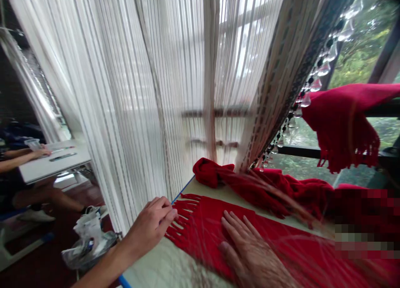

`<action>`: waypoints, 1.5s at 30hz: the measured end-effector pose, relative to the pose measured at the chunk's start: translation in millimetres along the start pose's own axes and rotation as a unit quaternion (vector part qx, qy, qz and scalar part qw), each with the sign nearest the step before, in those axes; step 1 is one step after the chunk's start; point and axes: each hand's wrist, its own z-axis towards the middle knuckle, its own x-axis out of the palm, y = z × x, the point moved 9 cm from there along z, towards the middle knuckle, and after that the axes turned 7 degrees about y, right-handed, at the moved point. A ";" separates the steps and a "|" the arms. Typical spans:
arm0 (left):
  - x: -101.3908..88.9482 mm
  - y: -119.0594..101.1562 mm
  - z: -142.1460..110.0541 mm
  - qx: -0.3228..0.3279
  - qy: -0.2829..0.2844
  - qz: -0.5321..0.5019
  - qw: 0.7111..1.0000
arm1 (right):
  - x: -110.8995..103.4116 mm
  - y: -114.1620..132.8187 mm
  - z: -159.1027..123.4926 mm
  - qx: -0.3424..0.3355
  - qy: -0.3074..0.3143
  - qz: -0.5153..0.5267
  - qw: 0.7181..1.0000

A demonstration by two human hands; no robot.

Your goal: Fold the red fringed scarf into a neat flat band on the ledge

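Observation:
A red fringed scarf (212, 221) lies spread on a pale table (156, 263). My left hand (151, 223) is at the table's blue edge, its thumb and fingers closed together on the tips of the scarf's fringe (184, 215). Flat on the scarf, to the right of the fringe, rests my right hand (246, 246) with its fingers stretched out. Behind it, a crumpled red scarf (265, 188) lies along the table's far side, one end bunched up. Blurred thin strands cross in front of the right hand and the spread scarf.
White string curtains (125, 92) hang just past the table, with a beaded trim (315, 86) on the right. Another red scarf (346, 125) hangs over a window rail. At left, a person's arm (18, 161) rests on a white table (56, 163). Plastic bags (90, 238) stand below my left arm.

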 end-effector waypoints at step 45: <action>20.9 -24.1 30.1 0.067 0.047 -0.011 0.997 | 20.5 -8.2 3.6 0.019 0.115 -0.011 0.993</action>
